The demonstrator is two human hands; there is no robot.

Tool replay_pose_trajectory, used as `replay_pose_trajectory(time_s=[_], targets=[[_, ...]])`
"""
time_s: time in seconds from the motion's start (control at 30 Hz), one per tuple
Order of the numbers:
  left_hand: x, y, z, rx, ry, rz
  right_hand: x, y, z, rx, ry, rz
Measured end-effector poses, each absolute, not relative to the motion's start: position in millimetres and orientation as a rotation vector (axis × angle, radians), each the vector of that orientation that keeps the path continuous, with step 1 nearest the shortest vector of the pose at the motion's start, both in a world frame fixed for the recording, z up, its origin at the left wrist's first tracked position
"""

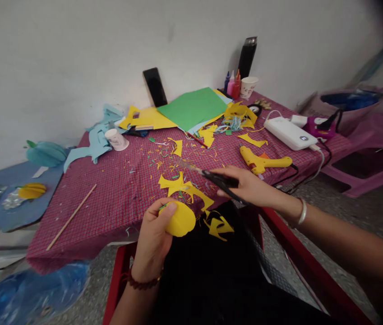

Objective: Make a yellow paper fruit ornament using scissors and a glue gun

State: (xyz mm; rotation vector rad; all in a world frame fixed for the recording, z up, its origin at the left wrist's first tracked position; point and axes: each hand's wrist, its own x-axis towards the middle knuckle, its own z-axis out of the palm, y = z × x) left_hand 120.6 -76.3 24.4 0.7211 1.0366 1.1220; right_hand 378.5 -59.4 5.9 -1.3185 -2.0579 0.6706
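Observation:
Between the thumb and fingers of my left hand (157,228) is a round yellow paper disc (182,220), held over my lap near the table's front edge. My right hand (245,184) is closed around the black handles of a pair of scissors (216,178). The scissors' blades point left over the table, apart from the disc. Yellow paper offcuts (182,186) lie on the tablecloth just beyond the disc, and more yellow scraps (219,226) rest on my dark clothing.
The checked tablecloth (110,198) carries a wooden stick (72,216), a paper cup (117,139), green paper (194,108), a yellow glue gun (265,161) and a white power bank (291,133). A phone (155,86) leans on the wall. A purple stool (363,153) stands at right.

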Motion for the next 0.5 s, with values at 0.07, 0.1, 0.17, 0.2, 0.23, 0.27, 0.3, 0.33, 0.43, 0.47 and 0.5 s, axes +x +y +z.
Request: replay_pose_trajectory(time_s=[0.07,0.1,0.17,0.2,0.23,0.27,0.3,0.33,0.43,0.47,0.5], targets=[[120,-75,23,0.712,1.058,1.155,389,-42,-4,-1.552,-2.047,0.474],[119,-74,23,0.717,1.064,1.168,394,-34,-7,-1.649,-2.046,0.365],[117,-72,23,0.733,1.067,1.181,400,-21,-10,-1.748,-2.082,0.185],[116,-71,23,0.741,1.063,1.179,400,-18,-9,-1.764,-2.102,0.113],[115,-71,24,0.747,1.057,1.175,399,-17,-6,-1.765,-2.115,0.049],[114,-70,24,0.748,1.053,1.171,396,-18,-2,-1.750,-2.110,-0.002],[113,-69,25,0.748,1.052,1.169,390,-23,4,-1.714,-2.084,-0.025],[114,-68,25,0.751,1.052,1.168,382,-29,10,-1.655,-2.043,-0.004],[118,-61,26,0.796,1.040,1.203,346,-54,28,-1.290,-1.932,0.522],[120,-58,27,0.833,1.030,1.218,331,-62,32,-1.174,-1.901,0.838],[121,-55,29,0.883,1.018,1.229,317,-68,33,-1.053,-1.868,1.095]])
